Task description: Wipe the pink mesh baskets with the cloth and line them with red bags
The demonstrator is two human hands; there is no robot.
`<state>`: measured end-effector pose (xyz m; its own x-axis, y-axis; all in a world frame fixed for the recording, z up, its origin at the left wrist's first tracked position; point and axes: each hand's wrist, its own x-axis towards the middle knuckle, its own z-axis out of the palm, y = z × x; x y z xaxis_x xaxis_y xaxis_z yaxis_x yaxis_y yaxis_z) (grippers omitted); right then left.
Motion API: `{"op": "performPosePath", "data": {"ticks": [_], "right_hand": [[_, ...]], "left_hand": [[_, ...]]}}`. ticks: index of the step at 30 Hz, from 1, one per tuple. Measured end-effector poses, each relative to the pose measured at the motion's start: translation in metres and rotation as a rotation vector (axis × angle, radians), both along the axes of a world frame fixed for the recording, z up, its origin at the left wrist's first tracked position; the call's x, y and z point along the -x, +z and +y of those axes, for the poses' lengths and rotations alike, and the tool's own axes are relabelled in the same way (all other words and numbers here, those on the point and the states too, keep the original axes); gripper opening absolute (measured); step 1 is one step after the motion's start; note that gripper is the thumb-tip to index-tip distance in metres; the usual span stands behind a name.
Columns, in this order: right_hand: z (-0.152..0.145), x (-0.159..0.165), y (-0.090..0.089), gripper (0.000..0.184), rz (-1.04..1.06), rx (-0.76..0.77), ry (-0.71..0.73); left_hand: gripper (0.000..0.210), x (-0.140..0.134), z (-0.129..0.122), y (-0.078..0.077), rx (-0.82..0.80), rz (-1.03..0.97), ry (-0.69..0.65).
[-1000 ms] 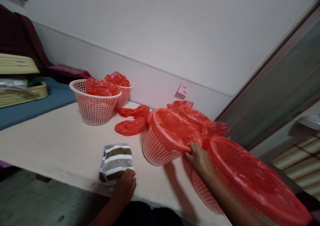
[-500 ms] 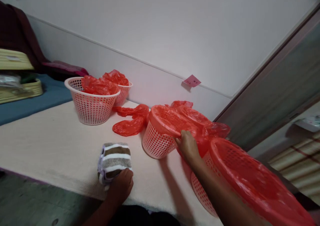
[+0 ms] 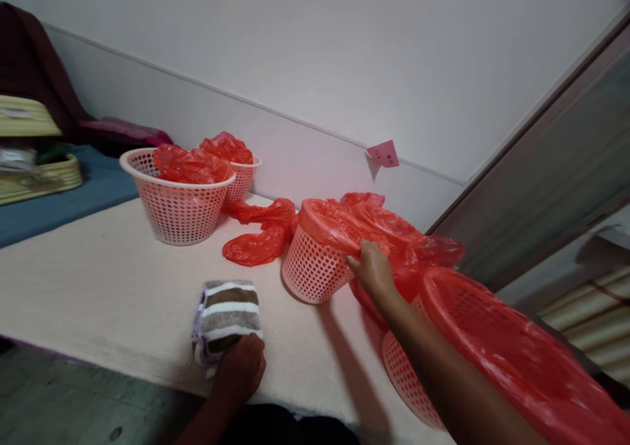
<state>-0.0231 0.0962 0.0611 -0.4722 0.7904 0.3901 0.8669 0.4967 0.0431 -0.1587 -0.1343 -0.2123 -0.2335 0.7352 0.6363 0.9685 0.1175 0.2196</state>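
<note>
A folded striped cloth (image 3: 229,314) in grey, brown and white lies near the front edge of the pale table. My left hand (image 3: 242,365) is closed on its lower right corner. With fingers curled over the rim, my right hand (image 3: 373,266) grips a pink perforated basket (image 3: 315,268) lined with a red plastic bag (image 3: 329,220). This basket leans slightly on the tabletop. Right beside my right forearm stands a larger-looking lined basket (image 3: 406,373), partly hidden by the arm.
Two pink baskets (image 3: 180,212) holding crumpled red bags stand at the back left. A loose red bag (image 3: 258,245) lies between the groups. A pink note (image 3: 384,154) sticks to the white wall. Yellow cases (image 3: 37,179) rest on blue fabric at far left.
The view has shifted slightly. The basket under my right hand sits a little higher in the picture, and my right hand has moved with it. My left hand stays on the cloth.
</note>
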Motion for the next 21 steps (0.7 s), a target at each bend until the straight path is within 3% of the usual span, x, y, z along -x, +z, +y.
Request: {"op": "performPosePath", "data": {"ticks": [4,8,16,21], "right_hand": [[-0.015,-0.015,-0.015,0.029,-0.039,0.027,0.032],[-0.008,-0.017,-0.025,0.023,-0.027,0.029,0.000],[0.030,0.023,-0.029,0.030,0.031,0.013,-0.008],[0.057,0.042,-0.029,0.034,0.050,0.012,-0.015]], "left_hand": [[0.015,0.002,0.000,0.000,-0.003,-0.001,-0.013],[0.016,0.002,0.000,0.000,-0.010,-0.005,-0.030],[0.015,-0.001,-0.002,0.002,-0.005,-0.027,-0.023],[0.015,-0.001,0.000,-0.007,-0.012,-0.088,-0.041]]}}
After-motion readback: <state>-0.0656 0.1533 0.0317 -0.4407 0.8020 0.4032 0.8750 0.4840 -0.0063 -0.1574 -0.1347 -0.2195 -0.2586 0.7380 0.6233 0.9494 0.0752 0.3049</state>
